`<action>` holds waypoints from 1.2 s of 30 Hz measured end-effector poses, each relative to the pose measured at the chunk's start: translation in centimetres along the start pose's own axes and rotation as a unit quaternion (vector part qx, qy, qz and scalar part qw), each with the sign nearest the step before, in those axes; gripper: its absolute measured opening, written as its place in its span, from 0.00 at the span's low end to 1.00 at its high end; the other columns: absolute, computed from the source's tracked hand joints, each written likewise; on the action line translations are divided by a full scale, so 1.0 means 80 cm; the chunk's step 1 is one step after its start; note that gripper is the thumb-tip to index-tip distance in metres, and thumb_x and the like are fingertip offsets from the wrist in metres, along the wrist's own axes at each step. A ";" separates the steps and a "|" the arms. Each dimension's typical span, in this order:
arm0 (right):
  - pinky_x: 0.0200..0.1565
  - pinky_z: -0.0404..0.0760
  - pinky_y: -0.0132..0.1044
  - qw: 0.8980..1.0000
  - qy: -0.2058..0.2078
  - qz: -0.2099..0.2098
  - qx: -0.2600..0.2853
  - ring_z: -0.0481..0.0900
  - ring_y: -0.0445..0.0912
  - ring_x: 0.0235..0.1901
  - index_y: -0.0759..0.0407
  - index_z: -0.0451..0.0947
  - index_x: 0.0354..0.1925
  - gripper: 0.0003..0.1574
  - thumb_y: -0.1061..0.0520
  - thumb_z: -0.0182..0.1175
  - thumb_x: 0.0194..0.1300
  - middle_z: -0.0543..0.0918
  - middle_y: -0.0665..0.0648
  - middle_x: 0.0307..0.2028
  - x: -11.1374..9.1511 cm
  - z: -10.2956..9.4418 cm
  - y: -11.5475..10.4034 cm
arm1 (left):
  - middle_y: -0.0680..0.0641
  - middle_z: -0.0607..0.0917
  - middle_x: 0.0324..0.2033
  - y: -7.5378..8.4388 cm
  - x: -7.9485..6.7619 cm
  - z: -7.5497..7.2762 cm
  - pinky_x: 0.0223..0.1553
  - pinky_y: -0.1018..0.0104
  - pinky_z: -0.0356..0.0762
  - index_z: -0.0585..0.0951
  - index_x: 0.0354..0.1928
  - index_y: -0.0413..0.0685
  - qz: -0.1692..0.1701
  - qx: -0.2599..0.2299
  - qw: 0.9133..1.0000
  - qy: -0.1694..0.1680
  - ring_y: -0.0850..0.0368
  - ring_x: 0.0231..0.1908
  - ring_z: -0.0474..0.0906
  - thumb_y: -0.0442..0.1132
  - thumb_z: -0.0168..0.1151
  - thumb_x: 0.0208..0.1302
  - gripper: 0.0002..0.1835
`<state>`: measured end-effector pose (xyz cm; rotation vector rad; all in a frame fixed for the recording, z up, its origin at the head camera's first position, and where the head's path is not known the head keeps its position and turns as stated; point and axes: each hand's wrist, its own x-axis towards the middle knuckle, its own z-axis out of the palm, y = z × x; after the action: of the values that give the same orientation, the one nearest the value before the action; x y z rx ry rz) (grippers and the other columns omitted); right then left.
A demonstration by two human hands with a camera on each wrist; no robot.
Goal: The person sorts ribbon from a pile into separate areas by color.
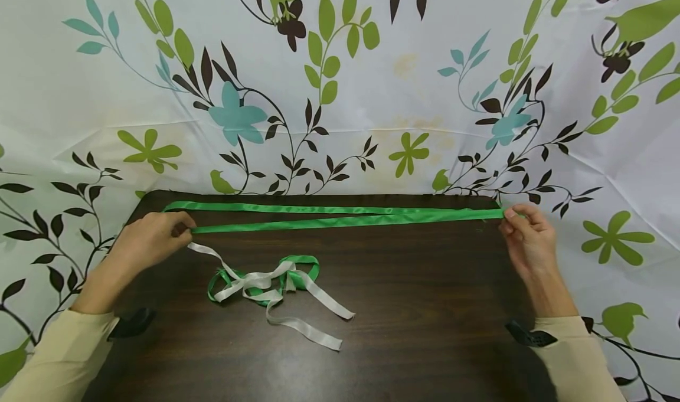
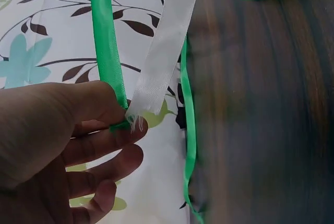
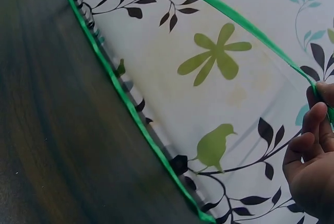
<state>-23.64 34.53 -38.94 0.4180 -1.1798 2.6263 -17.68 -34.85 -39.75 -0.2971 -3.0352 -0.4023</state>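
Observation:
A green ribbon (image 1: 340, 223) stretches nearly straight between the two hands, above the dark tabletop. A second green strand (image 1: 255, 207) runs along the table's back edge and converges with it toward the right. My left hand (image 1: 156, 239) pinches the left end between thumb and forefinger. A white ribbon (image 2: 159, 51) has its frayed end at those fingertips; whether it is also pinched I cannot tell. My right hand (image 1: 531, 242) pinches the green ribbon's other end at the table's back right, also seen as a ribbon strand (image 3: 250, 28) in the right wrist view.
A loose tangle of green and white ribbon (image 1: 260, 281) lies on the brown wooden table (image 1: 414, 313), left of the middle, two white tails pointing toward the front right. Behind the table hangs a white cloth (image 1: 372, 107) printed with leaves, flowers and birds.

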 end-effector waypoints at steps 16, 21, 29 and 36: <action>0.25 0.73 0.34 0.993 0.051 0.010 -0.102 0.73 0.48 0.20 0.83 0.66 0.45 0.15 0.77 0.55 0.58 0.80 0.63 0.26 0.004 -0.031 0.023 | 0.51 0.80 0.29 -0.032 0.013 0.032 0.21 0.52 0.69 0.80 0.39 0.49 -0.026 0.001 1.000 -0.012 0.53 0.25 0.74 0.40 0.59 0.58 0.07; 0.25 0.74 0.34 0.994 0.056 0.010 -0.096 0.73 0.48 0.20 0.80 0.68 0.43 0.14 0.77 0.56 0.57 0.81 0.63 0.27 0.004 -0.029 0.024 | 0.51 0.81 0.33 -0.010 0.024 0.036 0.26 0.50 0.70 0.80 0.43 0.49 -0.011 -0.020 0.999 -0.027 0.53 0.31 0.77 0.43 0.58 0.59 0.11; 0.25 0.74 0.33 0.993 0.054 0.002 -0.107 0.74 0.47 0.20 0.77 0.72 0.41 0.11 0.77 0.56 0.57 0.81 0.62 0.25 0.005 -0.021 0.021 | 0.55 0.79 0.39 0.034 0.045 0.064 0.37 0.55 0.72 0.80 0.45 0.50 0.144 -0.079 0.984 -0.065 0.56 0.39 0.76 0.43 0.64 0.59 0.13; 0.25 0.74 0.34 0.994 0.048 0.007 -0.102 0.73 0.48 0.20 0.77 0.72 0.41 0.10 0.77 0.55 0.58 0.81 0.63 0.27 0.004 -0.019 0.022 | 0.57 0.78 0.39 0.047 0.050 0.091 0.34 0.59 0.73 0.81 0.42 0.57 0.185 -0.058 0.977 -0.089 0.59 0.38 0.76 0.50 0.67 0.55 0.14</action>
<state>-24.76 34.59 -40.98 0.2422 -1.4060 2.4730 -21.15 -28.65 -45.47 -0.9333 -3.0290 -0.5474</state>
